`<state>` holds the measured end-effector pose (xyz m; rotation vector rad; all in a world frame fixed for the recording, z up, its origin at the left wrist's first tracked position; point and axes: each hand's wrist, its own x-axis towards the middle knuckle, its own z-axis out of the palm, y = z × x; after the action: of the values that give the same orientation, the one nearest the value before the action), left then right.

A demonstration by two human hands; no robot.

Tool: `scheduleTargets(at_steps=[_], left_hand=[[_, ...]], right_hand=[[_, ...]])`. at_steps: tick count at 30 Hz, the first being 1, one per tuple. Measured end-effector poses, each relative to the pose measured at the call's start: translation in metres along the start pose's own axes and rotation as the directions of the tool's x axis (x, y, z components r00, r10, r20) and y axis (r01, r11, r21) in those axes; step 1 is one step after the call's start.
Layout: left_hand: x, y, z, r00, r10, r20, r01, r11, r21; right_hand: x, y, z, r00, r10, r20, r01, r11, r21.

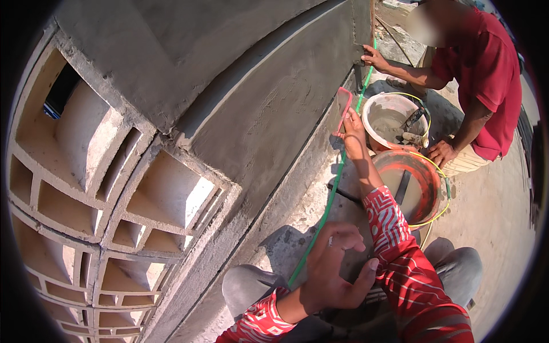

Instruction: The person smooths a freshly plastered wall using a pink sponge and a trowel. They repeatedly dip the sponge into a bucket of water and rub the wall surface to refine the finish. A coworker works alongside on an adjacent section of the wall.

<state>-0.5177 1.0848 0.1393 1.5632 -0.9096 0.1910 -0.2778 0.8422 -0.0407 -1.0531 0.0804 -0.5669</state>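
Note:
My right hand (354, 133) reaches forward, closed on a pink-edged flat tool (344, 101) beside the lower band of the grey plastered wall (269, 103). My left hand (337, 263) hangs nearer me, fingers curled but apart from the thumb, with nothing visible between them. Below and right of the tool, an orange bucket (426, 194) holds greyish liquid and a dark bar. Behind it a white bucket (372, 108) holds wet grey mix and tools. A green hose (323, 220) runs along the wall's base.
A co-worker in red (480, 74) crouches at the right, one hand on the wall's edge, the other low by the buckets. Concrete breeze blocks (114, 228) fill the left. A yellow cord (448, 200) loops round the buckets. My knees rest near the concrete ledge (269, 211).

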Motion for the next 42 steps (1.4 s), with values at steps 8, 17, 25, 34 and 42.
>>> scheduleTargets(at_steps=[8,17,25,34,42], left_hand=[[0.001,-0.006,-0.004,1.0,-0.017,0.016,0.016,1.0,0.021],[0.006,-0.004,0.003,0.999,-0.031,0.006,0.031,0.999,0.01],[0.005,-0.01,0.007,0.998,-0.052,0.026,0.049,0.993,0.104],[0.01,-0.014,0.007,1.0,0.009,0.021,-0.011,0.992,0.122],[0.007,-0.017,0.011,0.997,-0.055,0.045,0.052,0.996,0.067]], right_hand=[[0.032,0.004,0.003,0.975,-0.179,-0.131,0.118,0.917,-0.38],[-0.025,0.009,0.087,0.842,-0.516,-0.156,0.314,0.704,-0.636],[-0.071,-0.01,0.08,0.952,-0.255,-0.169,0.167,0.896,-0.411],[-0.001,0.016,0.06,0.933,-0.354,-0.057,0.275,0.808,-0.522],[-0.098,-0.024,0.095,0.974,-0.15,0.169,0.211,0.873,-0.44]])
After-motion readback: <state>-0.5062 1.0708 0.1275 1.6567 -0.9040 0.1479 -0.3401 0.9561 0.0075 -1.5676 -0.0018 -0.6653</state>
